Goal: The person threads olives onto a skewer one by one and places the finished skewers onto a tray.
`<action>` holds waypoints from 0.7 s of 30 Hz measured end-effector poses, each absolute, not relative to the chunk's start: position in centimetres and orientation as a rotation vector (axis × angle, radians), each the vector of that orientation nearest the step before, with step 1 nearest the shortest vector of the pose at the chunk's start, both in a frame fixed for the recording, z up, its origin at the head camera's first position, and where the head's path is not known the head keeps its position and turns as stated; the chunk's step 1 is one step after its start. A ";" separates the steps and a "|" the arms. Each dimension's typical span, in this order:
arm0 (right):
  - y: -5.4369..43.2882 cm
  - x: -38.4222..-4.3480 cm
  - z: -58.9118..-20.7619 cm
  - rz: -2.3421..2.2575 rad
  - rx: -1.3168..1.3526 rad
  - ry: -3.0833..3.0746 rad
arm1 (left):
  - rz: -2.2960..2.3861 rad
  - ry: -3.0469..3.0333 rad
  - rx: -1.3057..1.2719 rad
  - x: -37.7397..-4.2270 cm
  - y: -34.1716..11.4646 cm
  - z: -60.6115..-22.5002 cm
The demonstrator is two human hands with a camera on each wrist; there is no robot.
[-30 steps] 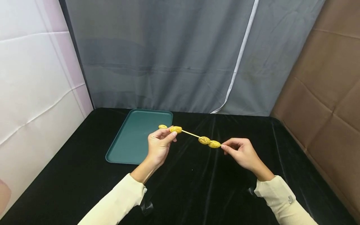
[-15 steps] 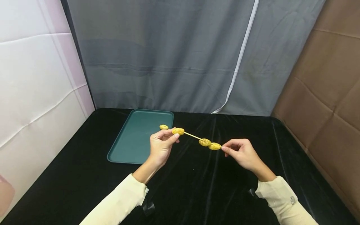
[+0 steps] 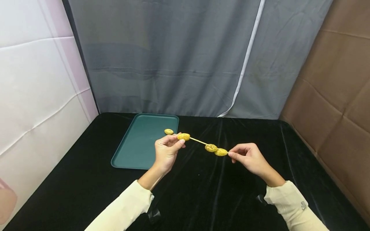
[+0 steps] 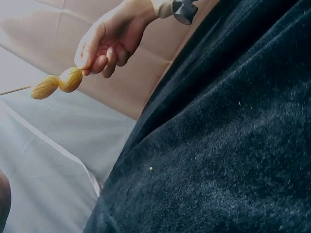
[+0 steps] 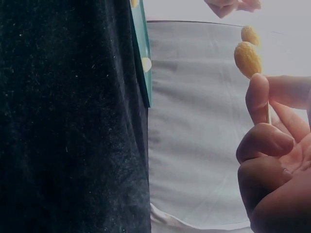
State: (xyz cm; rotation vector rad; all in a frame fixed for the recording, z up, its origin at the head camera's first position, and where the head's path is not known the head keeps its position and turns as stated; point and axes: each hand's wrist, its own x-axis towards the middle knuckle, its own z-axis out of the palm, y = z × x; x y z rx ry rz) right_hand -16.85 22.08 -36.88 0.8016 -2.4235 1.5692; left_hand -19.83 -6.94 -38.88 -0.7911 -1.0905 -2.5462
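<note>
A thin wooden skewer (image 3: 198,141) slants between my hands above the black-covered table. Two yellow, wrinkled oval pieces (image 4: 46,87) are threaded one against the other near its right end. My right hand (image 3: 248,158) pinches the skewer just past them between thumb and forefinger. In the right wrist view, part of the stick runs down behind that thumb. At the other end, my left hand (image 3: 166,152) holds a third yellow oval piece (image 3: 183,137) between thumb and fingers, at the skewer's left tip. Another loose yellow piece (image 3: 169,131) shows beyond the left hand, over the tray.
The dark green tray (image 3: 131,150) lies at the back left of the table, partly behind my left hand. Black cloth (image 3: 199,199) covers the tabletop. A grey curtain (image 3: 173,64) hangs behind, with a white panel (image 3: 37,80) at left and a brown one (image 3: 341,80) at right.
Both hands and the skewer have shifted very slightly right and down in the head view, which itself moves a little. The hold of each hand stays the same.
</note>
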 end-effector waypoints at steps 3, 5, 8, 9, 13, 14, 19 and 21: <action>21.7 -17.1 -36.7 1.576 0.797 -2.417 | -2.542 -1.088 -0.780 -20.0 -7.3 -38.7; 21.3 -17.2 -36.4 1.558 0.780 -2.398 | -2.548 -1.111 -0.729 -20.1 -7.6 -38.6; 20.8 -17.2 -35.6 1.448 0.743 -2.343 | -2.579 -1.166 -0.631 -20.1 -8.1 -38.2; 20.8 -17.1 -35.4 1.388 0.736 -2.323 | -2.592 -1.191 -0.601 -20.0 -8.2 -38.0; 20.9 -16.7 -34.7 1.177 0.750 -2.250 | -2.643 -1.224 -0.536 -19.8 -8.2 -37.4; 20.9 -16.6 -34.7 1.143 0.764 -2.235 | -2.640 -1.219 -0.532 -19.7 -8.2 -37.3; 21.1 -16.4 -34.6 1.074 0.860 -2.175 | -2.546 -1.171 -0.574 -19.5 -8.0 -37.2; 21.1 -16.4 -34.6 1.029 0.895 -2.164 | -2.498 -1.190 -0.590 -19.4 -8.0 -37.2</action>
